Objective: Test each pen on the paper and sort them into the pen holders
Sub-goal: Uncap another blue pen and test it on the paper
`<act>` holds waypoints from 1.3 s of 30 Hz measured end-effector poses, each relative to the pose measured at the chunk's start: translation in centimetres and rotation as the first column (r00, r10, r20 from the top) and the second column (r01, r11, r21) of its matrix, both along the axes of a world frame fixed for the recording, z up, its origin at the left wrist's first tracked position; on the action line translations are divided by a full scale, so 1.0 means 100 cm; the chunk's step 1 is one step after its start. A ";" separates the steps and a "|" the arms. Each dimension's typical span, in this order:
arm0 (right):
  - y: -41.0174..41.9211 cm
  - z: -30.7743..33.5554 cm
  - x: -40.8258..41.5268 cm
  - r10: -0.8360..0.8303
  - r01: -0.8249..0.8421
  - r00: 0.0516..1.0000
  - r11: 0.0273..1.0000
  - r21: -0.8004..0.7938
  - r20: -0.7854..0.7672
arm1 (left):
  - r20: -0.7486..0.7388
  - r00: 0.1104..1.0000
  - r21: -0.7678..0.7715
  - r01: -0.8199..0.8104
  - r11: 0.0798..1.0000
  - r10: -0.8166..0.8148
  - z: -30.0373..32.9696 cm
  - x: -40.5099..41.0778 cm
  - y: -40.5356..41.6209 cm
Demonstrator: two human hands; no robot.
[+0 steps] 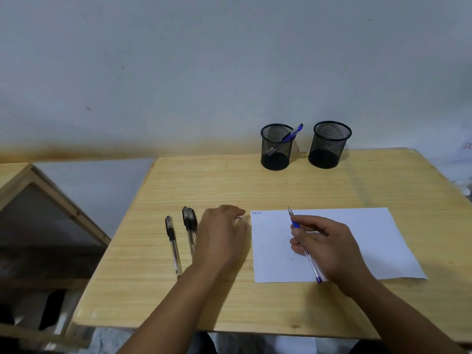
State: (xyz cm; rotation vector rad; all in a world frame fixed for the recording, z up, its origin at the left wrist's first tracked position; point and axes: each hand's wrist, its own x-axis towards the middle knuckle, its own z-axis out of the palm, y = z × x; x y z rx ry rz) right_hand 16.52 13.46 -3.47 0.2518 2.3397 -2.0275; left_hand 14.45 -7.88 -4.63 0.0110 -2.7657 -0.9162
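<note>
While the right hand (329,247) pinches a blue pen (304,245), tip raised above the paper (357,241) at the desk's (255,182) near right, the testing step looks under way. Flat and spread, the left hand (222,236) rests beside the black pens (178,241) toward the left edge, gripping nothing visible. Next comes lowering the tip beside the scribble (256,213), then choosing between the left holder (276,146), which has a blue pen, and the seemingly empty right holder (329,144).
</note>
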 end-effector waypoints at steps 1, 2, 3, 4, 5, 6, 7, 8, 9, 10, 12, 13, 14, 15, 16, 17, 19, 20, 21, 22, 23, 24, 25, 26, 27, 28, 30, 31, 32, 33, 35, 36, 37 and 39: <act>0.001 -0.001 -0.001 -0.014 0.014 1.000 1.000 -0.016 0.000 | -0.005 0.998 -0.007 0.055 0.998 -0.055 -0.003 0.007 0.005; 0.002 -0.001 -0.002 -0.023 0.023 1.000 0.999 -0.026 -0.001 | -0.014 0.995 -0.032 0.098 0.995 -0.099 -0.006 0.014 0.009; 0.002 -0.002 -0.003 -0.031 0.031 0.999 0.999 -0.028 -0.007 | -0.016 0.992 -0.059 0.127 0.990 -0.128 -0.010 0.021 0.013; 0.003 -0.002 -0.004 -0.036 0.035 0.999 0.999 -0.027 -0.013 | -0.010 0.989 -0.082 0.144 0.986 -0.145 -0.013 0.026 0.017; 0.003 -0.002 -0.005 -0.038 0.038 0.999 0.999 -0.022 -0.023 | 0.004 0.988 -0.096 0.155 0.983 -0.156 -0.017 0.030 0.019; 0.004 -0.003 -0.006 -0.035 0.034 0.999 0.999 -0.022 -0.035 | 0.018 0.986 -0.111 0.165 0.980 -0.164 -0.019 0.033 0.021; 0.004 -0.003 -0.006 -0.027 0.025 0.999 0.999 -0.031 -0.043 | 0.029 0.985 -0.128 0.174 0.976 -0.172 -0.022 0.035 0.022; 0.004 -0.003 -0.007 -0.017 0.015 0.999 0.998 -0.058 -0.041 | 0.036 0.983 -0.147 0.182 0.972 -0.179 -0.023 0.038 0.023; 0.006 -0.003 -0.008 -0.009 0.006 1.000 0.995 -0.103 -0.028 | 0.041 0.982 -0.160 0.188 0.969 -0.183 -0.024 0.039 0.024; 0.007 -0.003 -0.008 -0.003 0.001 1.000 0.988 -0.155 -0.009 | 0.043 0.981 -0.172 0.192 0.966 -0.187 -0.025 0.041 0.025; 0.008 -0.003 -0.008 0.000 0.000 1.000 0.981 -0.195 0.001 | 0.043 0.981 -0.194 0.194 0.962 -0.190 -0.024 0.043 0.026; 0.008 -0.005 -0.008 -0.002 0.000 1.000 0.986 -0.169 -0.013 | 0.041 0.981 -0.201 0.192 0.960 -0.188 -0.024 0.044 0.026; 0.008 -0.007 -0.008 -0.008 0.004 1.000 0.991 -0.133 -0.030 | 0.038 0.982 -0.206 0.188 0.960 -0.184 -0.024 0.044 0.027; 0.007 -0.009 -0.009 -0.017 0.012 0.999 0.994 -0.108 -0.049 | 0.033 0.983 -0.210 0.184 0.960 -0.181 -0.025 0.045 0.027; 0.005 -0.010 -0.010 -0.032 0.026 0.997 0.995 -0.097 -0.066 | 0.027 0.983 -0.215 0.181 0.960 -0.180 -0.025 0.045 0.027; 0.003 -0.011 -0.013 -0.057 0.050 0.996 0.994 -0.095 -0.074 | 0.019 0.984 -0.221 0.179 0.959 -0.180 -0.026 0.046 0.027; -0.002 -0.012 -0.022 -0.106 0.102 0.991 0.993 -0.050 -0.077 | 0.013 0.983 -0.230 0.179 0.957 -0.181 -0.027 0.047 0.027; -0.005 -0.010 -0.026 -0.107 0.107 0.991 0.994 -0.008 -0.085 | 0.014 0.983 -0.231 0.180 0.956 -0.182 -0.027 0.047 0.027; -0.008 -0.009 -0.030 -0.094 0.097 0.991 0.995 0.027 -0.098 | 0.013 0.983 -0.229 0.179 0.957 -0.181 -0.027 0.047 0.027; -0.012 -0.008 -0.033 -0.077 0.083 0.991 0.995 0.047 -0.109 | 0.009 0.984 -0.225 0.175 0.958 -0.177 -0.027 0.047 0.028; -0.016 -0.008 -0.036 -0.062 0.069 0.991 0.996 0.061 -0.117 | 0.003 0.985 -0.220 0.168 0.961 -0.172 -0.027 0.047 0.028; -0.019 -0.008 -0.040 -0.054 0.063 0.991 0.995 0.076 -0.120 | -0.003 0.986 -0.214 0.162 0.963 -0.166 -0.027 0.046 0.028; -0.022 -0.009 -0.043 -0.050 0.063 0.991 0.993 0.104 -0.120 | -0.008 0.987 -0.210 0.157 0.965 -0.162 -0.027 0.046 0.028; -0.024 -0.009 -0.046 -0.045 0.061 0.992 0.989 0.138 -0.122 | -0.011 0.987 -0.206 0.153 0.967 -0.159 -0.027 0.046 0.028; -0.027 -0.009 -0.049 -0.040 0.061 0.991 0.984 0.167 -0.129 | -0.013 0.987 -0.203 0.152 0.967 -0.158 -0.027 0.046 0.028; -0.029 -0.010 -0.052 -0.032 0.058 0.990 0.981 0.186 -0.139 | -0.013 0.988 -0.203 0.151 0.968 -0.157 -0.027 0.045 0.028; -0.033 -0.013 -0.056 -0.012 0.046 0.988 0.974 0.221 -0.155 | -0.017 0.988 -0.193 0.147 0.970 -0.153 -0.027 0.045 0.028; -0.035 -0.016 -0.057 -0.009 0.048 0.987 0.970 0.239 -0.161 | -0.021 0.989 -0.184 0.143 0.972 -0.150 -0.027 0.045 0.028; -0.036 -0.018 -0.059 -0.011 0.055 0.986 0.965 0.257 -0.167 | -0.022 0.989 -0.178 0.141 0.974 -0.147 -0.027 0.044 0.028; -0.037 -0.020 -0.060 -0.017 0.065 0.985 0.958 0.279 -0.170 | -0.021 0.989 -0.177 0.139 0.974 -0.145 -0.027 0.044 0.028; -0.038 -0.023 -0.060 -0.029 0.083 0.985 0.945 0.318 -0.170 | -0.021 0.990 -0.180 0.137 0.974 -0.143 -0.028 0.043 0.028; -0.038 -0.023 -0.061 -0.032 0.086 0.985 0.942 0.324 -0.168 | -0.020 0.990 -0.176 0.134 0.975 -0.140 -0.028 0.043 0.027; -0.039 -0.023 -0.062 -0.033 0.086 0.986 0.941 0.328 -0.165 | -0.018 0.990 -0.171 0.132 0.976 -0.137 -0.029 0.042 0.027; -0.039 -0.023 -0.063 -0.023 0.079 0.987 0.933 0.351 -0.162 | -0.016 0.991 -0.162 0.127 0.979 -0.131 -0.029 0.042 0.027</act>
